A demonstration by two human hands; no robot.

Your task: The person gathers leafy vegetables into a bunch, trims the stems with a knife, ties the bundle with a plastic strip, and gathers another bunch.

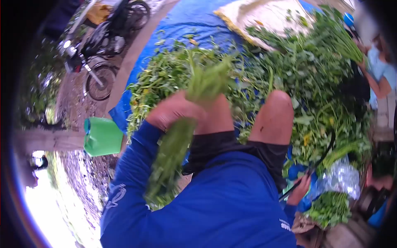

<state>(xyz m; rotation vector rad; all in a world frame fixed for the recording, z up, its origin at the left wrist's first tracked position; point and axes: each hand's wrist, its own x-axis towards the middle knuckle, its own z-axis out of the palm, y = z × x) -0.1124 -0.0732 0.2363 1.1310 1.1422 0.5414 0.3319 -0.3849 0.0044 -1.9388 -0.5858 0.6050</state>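
Observation:
My left hand (178,112) is closed round the middle of a bunch of leafy greens (209,80), blurred by motion, above my left thigh. Stems stick out past the fist on one side, and the leafy end hangs down along my sleeve. Low on the right, my right hand (302,189) grips a sickle (319,162) with a dark, curved blade pointing away from me. A heap of loose greens (306,78) spreads round my knees. Beside my right hand lie a clear plastic bag (341,177) and a smaller bundle of greens (329,209).
Under the heap lies a blue tarp (182,25), with a pale sack (264,18) at the far side. At right, another person (378,70) holds a long bunch of greens (337,35). A green jug (102,136) and a motorbike (101,53) stand at left.

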